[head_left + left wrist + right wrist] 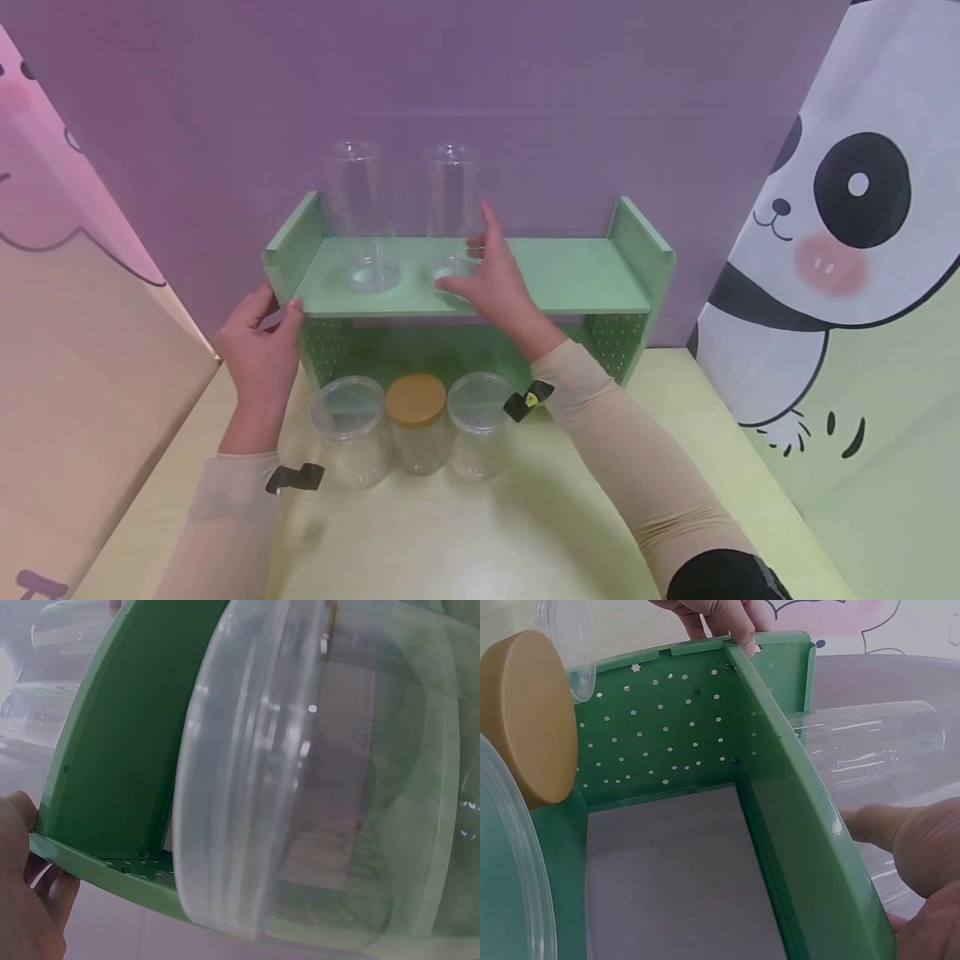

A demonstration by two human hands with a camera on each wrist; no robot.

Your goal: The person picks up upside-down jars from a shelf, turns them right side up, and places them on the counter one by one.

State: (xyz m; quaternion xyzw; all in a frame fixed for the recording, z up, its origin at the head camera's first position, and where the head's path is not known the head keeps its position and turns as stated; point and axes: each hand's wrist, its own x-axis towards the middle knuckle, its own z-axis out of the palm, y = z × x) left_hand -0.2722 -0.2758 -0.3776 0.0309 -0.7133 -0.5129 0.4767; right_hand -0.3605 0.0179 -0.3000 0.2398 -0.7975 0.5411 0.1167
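Two tall clear cylinders stand upright on the top board of a green shelf (570,275). My right hand (498,279) is around the lower part of the right cylinder (452,192), thumb across its front and fingers at its right side, index finger pointing up. The left cylinder (360,208) stands apart, untouched. My left hand (262,354) grips the shelf's left side panel, its thumb at the front edge; the left wrist view shows these fingers (56,896) against the green panel edge.
In front of the shelf stand a clear-lidded jar (352,433), a jar with a tan lid (417,404) and another clear-lidded jar (480,433). They sit on a pale table (420,542). A purple wall (540,108) rises behind, with printed panels either side.
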